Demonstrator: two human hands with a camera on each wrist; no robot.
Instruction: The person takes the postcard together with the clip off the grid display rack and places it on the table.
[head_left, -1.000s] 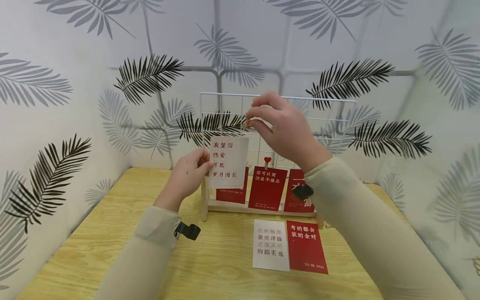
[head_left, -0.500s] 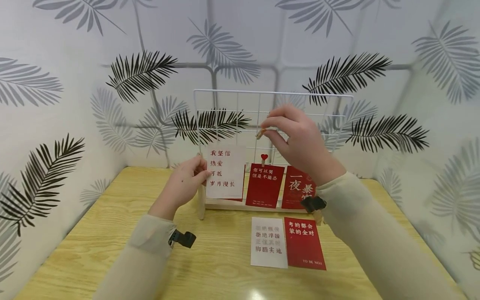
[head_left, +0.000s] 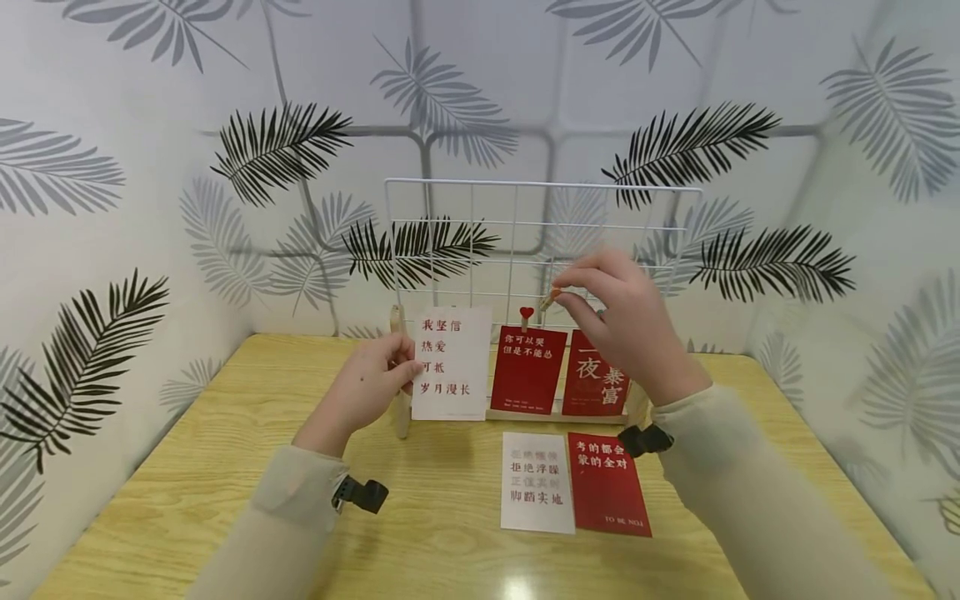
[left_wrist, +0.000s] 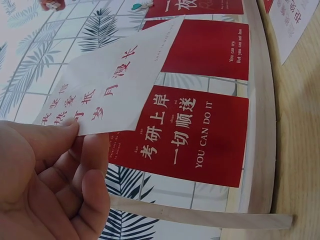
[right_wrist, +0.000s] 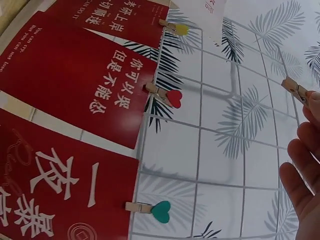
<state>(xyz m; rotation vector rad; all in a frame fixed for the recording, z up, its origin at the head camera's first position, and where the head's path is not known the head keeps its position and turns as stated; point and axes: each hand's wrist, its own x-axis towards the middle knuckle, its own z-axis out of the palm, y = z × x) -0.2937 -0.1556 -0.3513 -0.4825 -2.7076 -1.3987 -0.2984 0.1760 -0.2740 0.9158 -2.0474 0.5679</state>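
Note:
My left hand point(head_left: 367, 379) pinches a white card point(head_left: 453, 358) with red writing by its left edge, in front of a white wire grid rack point(head_left: 543, 184). Between thumb and fingers of my right hand point(head_left: 626, 321) is a small wooden clothespin point(right_wrist: 294, 90), in front of the grid's right half. Three red cards hang on the grid. The middle card point(head_left: 528, 375) has a red heart clothespin point(right_wrist: 167, 95), and the right one point(head_left: 581, 392) a green heart clothespin point(right_wrist: 152, 210). The left red card point(left_wrist: 220, 145), hidden in the head view, has a yellow-topped clothespin point(right_wrist: 175, 28).
On the wooden table point(head_left: 435, 533), before the rack, lie a white card point(head_left: 536, 517) and a red card point(head_left: 611, 500) side by side. The rack stands on a wooden base point(left_wrist: 260, 125). Leaf-patterned wall covering point(head_left: 300, 50) surrounds the table at back and sides.
The white card in my left hand has come down, now covering the left red card. My right hand has moved right and down with the clothespin. The head view has shifted slightly.

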